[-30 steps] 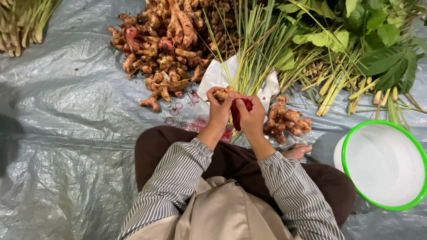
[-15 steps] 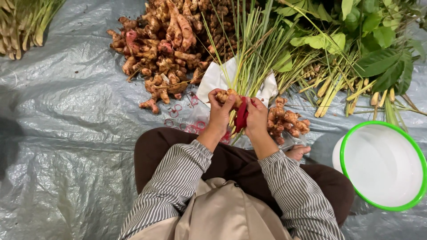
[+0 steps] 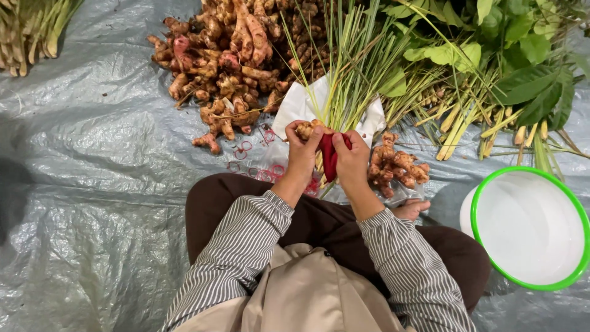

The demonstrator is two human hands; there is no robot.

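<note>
Over your lap, your left hand (image 3: 302,154) pinches a knobbly ginger piece (image 3: 305,129) against the lemongrass stalks (image 3: 351,80), while your right hand (image 3: 351,161) closes on a red chili (image 3: 329,157). You'd judge this bundle light; its stalks stiff, chili soft. Grip low, near the bases. Beyond lies the ginger heap (image 3: 233,67).

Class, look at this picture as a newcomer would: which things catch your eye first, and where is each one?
In the middle, the left hand and right hand hold a bundle of green stalks with a red chilli. A big pile of ginger roots lies at top left on the grey plastic sheet. A white bowl with a green rim sits at lower right.
</note>
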